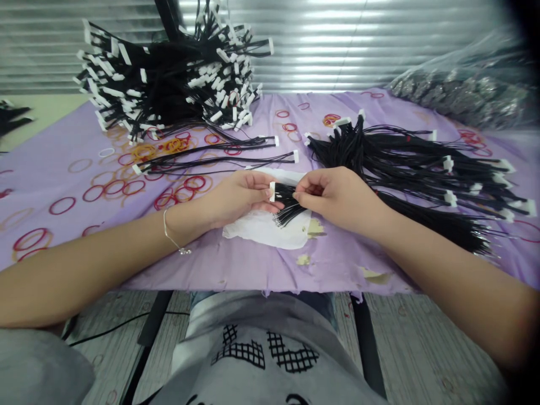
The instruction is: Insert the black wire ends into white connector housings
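Note:
My left hand [240, 197] and my right hand [333, 194] meet over the middle of the purple table cover [63, 163]. Between them is a short bundle of black wires with white connectors [283, 198]. The left fingers pinch the connector end; the right fingers pinch the wires just beside it. The loose wire tips fan out below over a white cloth [261, 228]. A thin bracelet [175, 236] circles my left wrist.
A tall heap of black wire harnesses [169, 79] stands at the back left. A flatter spread of harnesses [413, 169] lies to the right. Coloured rubber bands [122, 185] are scattered on the cover. A clear plastic bag [464, 84] sits far right.

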The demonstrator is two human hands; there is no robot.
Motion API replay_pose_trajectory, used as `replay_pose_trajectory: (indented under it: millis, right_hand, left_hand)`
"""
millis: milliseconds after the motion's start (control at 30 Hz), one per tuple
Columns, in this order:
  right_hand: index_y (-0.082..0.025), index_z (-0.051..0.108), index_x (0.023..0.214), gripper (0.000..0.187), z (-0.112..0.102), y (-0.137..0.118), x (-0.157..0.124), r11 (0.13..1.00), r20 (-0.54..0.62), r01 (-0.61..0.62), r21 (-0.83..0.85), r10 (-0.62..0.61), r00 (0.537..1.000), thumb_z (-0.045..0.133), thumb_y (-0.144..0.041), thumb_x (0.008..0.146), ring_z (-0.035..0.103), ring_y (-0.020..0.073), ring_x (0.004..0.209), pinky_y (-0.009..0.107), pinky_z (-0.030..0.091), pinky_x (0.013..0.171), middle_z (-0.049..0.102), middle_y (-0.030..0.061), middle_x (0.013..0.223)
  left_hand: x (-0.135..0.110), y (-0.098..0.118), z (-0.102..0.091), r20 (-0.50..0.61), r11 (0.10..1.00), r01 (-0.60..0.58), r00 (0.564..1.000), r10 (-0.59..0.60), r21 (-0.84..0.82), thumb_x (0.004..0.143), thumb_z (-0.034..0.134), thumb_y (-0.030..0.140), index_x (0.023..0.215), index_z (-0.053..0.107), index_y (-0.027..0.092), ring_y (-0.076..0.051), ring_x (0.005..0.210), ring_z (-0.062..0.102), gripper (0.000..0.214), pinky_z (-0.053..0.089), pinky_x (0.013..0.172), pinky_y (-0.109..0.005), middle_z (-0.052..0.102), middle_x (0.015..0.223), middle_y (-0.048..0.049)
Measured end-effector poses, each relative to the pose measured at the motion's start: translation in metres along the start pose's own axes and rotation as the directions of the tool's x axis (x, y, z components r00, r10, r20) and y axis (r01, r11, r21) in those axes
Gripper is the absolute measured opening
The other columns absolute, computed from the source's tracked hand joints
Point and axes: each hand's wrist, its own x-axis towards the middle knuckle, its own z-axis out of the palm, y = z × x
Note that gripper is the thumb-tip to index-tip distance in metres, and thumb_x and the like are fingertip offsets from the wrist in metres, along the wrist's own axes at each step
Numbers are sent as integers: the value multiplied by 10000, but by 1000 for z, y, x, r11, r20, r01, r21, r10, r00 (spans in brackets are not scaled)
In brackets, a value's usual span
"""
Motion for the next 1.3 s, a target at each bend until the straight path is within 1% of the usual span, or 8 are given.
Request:
replay_pose_trajectory:
  millis: [167, 533, 700, 867, 1000, 1133, 1300]
  right_hand:
    - [-134, 622, 663, 75, -1, -1, 0, 1000, 7, -2, -16, 2, 1000, 558, -135, 701, 442, 47, 469, 201, 335, 482, 551, -31, 552]
    - [-132, 630, 674, 76, 4, 0, 0, 1000, -39, 11, -29, -12, 999, 567, -153, 709, 460, 56, 476, 210, 338, 499, 570, -19, 566]
    - [-122, 641, 684, 93, 7, -2, 1, 997, -71, -28, -66, 24, 997, 562, -162, 713, 475, 67, 484, 222, 337, 511, 588, -3, 579]
    - [-125, 638, 676, 102, 8, -5, -1, 998, -66, -42, -42, 39, 997, 561, -173, 723, 469, 67, 480, 218, 335, 502, 584, -7, 570]
    - [-127, 641, 683, 102, 8, -5, -1, 997, -93, -34, -71, 28, 995, 563, -179, 725, 487, 69, 496, 219, 345, 524, 599, -5, 592]
    - [-127, 645, 686, 95, 9, -3, 1, 995, -88, -27, -95, 18, 996, 564, -170, 713, 495, 72, 505, 218, 351, 537, 602, -2, 598]
    - [-129, 637, 679, 84, 9, -3, 1, 996, -74, -22, -86, 15, 997, 559, -154, 698, 496, 70, 511, 213, 358, 545, 601, -5, 597]
  left_hand:
    - [1, 0, 0, -10, 1000, 0, 1000, 0, 1, 794, 494, -6, 848, 579, 41, -128, 695, 658, 111, 517, 652, -204, 639, 747, -63]
    - [2, -3, -3, 31, 1000, -24, 999, 24, 16, 791, 517, 16, 867, 609, 47, -120, 718, 660, 124, 525, 657, -186, 647, 802, -63]
    - [1, -2, -2, -11, 1000, -12, 1000, 12, 12, 774, 512, -10, 857, 605, 41, -123, 688, 660, 135, 537, 655, -202, 645, 760, -58]
    - [1, -1, 0, -7, 1000, -9, 1000, 9, 14, 771, 513, -8, 837, 605, 47, -122, 694, 661, 126, 538, 652, -198, 649, 777, -59]
    - [2, -1, 0, -21, 1000, -3, 1000, 3, 17, 774, 503, -10, 789, 592, 52, -124, 680, 660, 109, 539, 657, -209, 640, 745, -50]
    - [3, -2, -2, 4, 1000, -15, 1000, 15, 8, 780, 500, -5, 809, 601, 54, -118, 678, 655, 120, 538, 661, -209, 633, 728, -41]
    - [3, -3, -3, 32, 1000, -24, 999, 24, 5, 787, 498, -2, 850, 623, 51, -116, 692, 654, 149, 536, 676, -214, 642, 750, -50]
